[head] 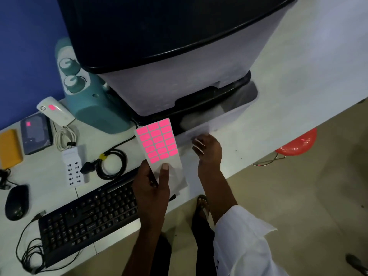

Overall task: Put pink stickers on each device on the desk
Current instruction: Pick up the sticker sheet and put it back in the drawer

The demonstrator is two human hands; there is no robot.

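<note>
The left hand [153, 188] pinches the lower end of the pink sticker sheet [159, 142], thumb on top, holding it above the desk [288, 100]. Just right of the sheet, the right hand [209, 150] bends its fingers at the near edge of the printer [179, 86]; whether they pinch a sticker is unclear. The left arm hides the right end of the keyboard [89, 216]. Far left, a white device [55, 111] carries a pink sticker.

- Printer [179, 86] — its top runs off the picture's upper edge.
- Right hand [209, 150]: fingertips blurred against the printer's front; what lies under them cannot be told.
- Keyboard [89, 214] — right end hidden behind the left hand [152, 188].
</note>
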